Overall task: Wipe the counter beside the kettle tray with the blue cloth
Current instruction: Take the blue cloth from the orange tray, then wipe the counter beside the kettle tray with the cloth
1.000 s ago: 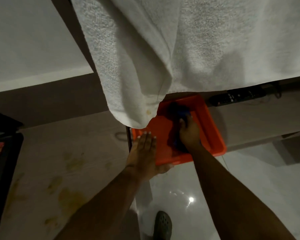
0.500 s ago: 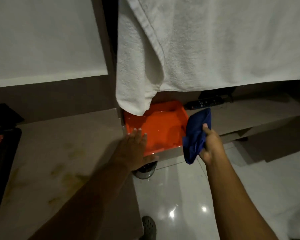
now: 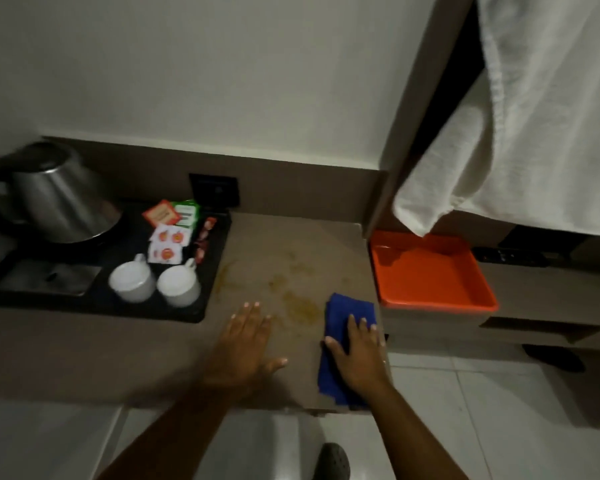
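Brown counter w/ yellowish stains: right hand lies flat, fingers spread, pressing folded blue cloth at near-right edge; left hand rests flat and open just left of it. Black kettle tray w/ steel kettle, two white cups sits far left; orange plastic tray sits right of the cloth.

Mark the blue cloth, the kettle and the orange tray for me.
blue cloth [image 3: 347, 308]: head view, bare upper part above the fingers.
kettle [image 3: 61, 199]: head view, steel body.
orange tray [image 3: 430, 271]: head view, bare floor.
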